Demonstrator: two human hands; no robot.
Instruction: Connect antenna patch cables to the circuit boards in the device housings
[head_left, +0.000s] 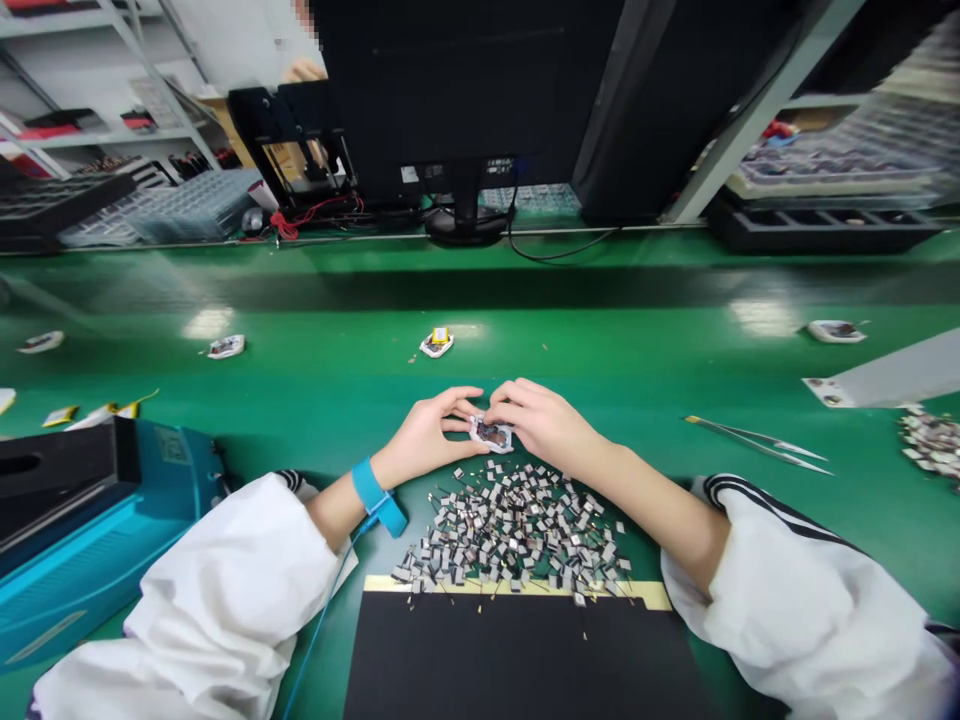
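Observation:
A small white plastic housing with dark electronic parts inside is held just above the green bench, beyond a heap of small parts. My left hand grips its left side between thumb and fingers. The bent fingers of my right hand are closed on its upper right edge; whether a small part is also between them is hidden. Close below both hands, the heap holds several small square metallic pieces with short dark leads. A blue strap with a cord circles my left wrist.
Similar white housings lie along the bench, one carrying a yellow battery. Tweezers rest at right, near a grey metal bar. A blue-and-black device stands at left, a black mat in front, a monitor behind.

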